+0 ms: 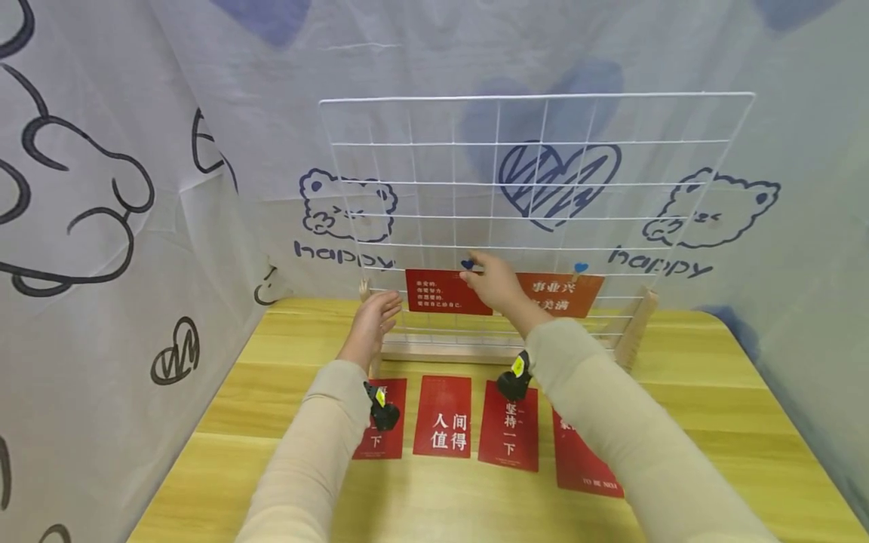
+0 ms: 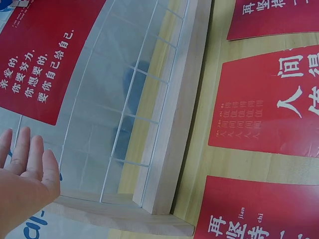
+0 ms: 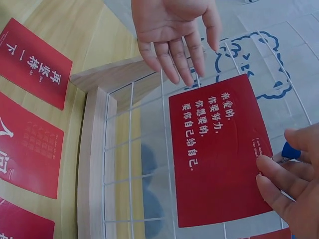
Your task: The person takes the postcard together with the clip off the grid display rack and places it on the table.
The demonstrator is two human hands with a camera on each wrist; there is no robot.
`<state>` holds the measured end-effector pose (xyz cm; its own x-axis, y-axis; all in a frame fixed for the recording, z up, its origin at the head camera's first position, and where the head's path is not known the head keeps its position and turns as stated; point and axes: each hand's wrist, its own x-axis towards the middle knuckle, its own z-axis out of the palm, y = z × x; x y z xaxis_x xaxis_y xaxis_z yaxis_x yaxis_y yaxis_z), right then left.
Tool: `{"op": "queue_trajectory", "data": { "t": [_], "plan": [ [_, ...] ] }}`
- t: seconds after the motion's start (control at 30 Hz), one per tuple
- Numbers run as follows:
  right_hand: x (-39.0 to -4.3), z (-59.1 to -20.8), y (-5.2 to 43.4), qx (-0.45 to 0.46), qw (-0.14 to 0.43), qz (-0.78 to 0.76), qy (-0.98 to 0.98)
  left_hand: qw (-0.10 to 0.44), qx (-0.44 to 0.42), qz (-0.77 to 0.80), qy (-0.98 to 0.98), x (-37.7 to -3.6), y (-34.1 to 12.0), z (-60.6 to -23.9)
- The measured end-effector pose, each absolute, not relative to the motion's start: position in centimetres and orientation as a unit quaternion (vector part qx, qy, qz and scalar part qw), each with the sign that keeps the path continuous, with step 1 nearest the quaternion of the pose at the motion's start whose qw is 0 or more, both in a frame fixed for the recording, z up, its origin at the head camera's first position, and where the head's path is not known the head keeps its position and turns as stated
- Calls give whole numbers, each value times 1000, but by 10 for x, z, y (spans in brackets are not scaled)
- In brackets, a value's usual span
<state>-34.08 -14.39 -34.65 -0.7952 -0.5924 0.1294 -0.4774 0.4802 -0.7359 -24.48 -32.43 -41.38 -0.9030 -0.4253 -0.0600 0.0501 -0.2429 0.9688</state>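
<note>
A red card [image 1: 441,292] with white writing lies upright against a white wire grid [image 1: 498,185]. At its top edge my right hand [image 1: 498,283] pinches a blue heart-topped clip [image 3: 290,152], fingertips right at the card. My left hand [image 1: 372,324] is held at the grid's lower left, fingers extended and palm toward the card's left end. In the right wrist view the left hand [image 3: 177,32] shows just past the card's short edge, holding nothing. An orange-red card [image 1: 577,292] hangs to the right under a lighter blue heart clip [image 1: 580,268], partly behind my right wrist.
The grid stands in a wooden base [image 1: 462,352] on a yellow wood-grain table [image 1: 224,452]. Several red cards, one of them [image 1: 443,416] fully visible, lie in a row in front; my sleeves overlap the outer ones. A printed cloth [image 1: 224,249] hangs behind.
</note>
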Motion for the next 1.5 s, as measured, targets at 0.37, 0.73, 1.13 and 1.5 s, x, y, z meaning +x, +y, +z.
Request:
{"op": "queue_trajectory", "data": {
  "t": [0.37,0.73,1.13,1.5],
  "plan": [
    [-342,-346,-149,-285,22,-405,869,156,165,-748,-623,-249,-319,-411],
    [-341,-350,-152,-275,-53,-392,876,153,180,-725,-647,-255,-317,-411],
    [-342,-350,-153,-270,-80,-410,868,160,193,-687,-681,-258,-318,-412],
    [-345,-361,-150,-287,-141,-432,843,205,206,-710,-642,-262,-310,-413]
  ]
}}
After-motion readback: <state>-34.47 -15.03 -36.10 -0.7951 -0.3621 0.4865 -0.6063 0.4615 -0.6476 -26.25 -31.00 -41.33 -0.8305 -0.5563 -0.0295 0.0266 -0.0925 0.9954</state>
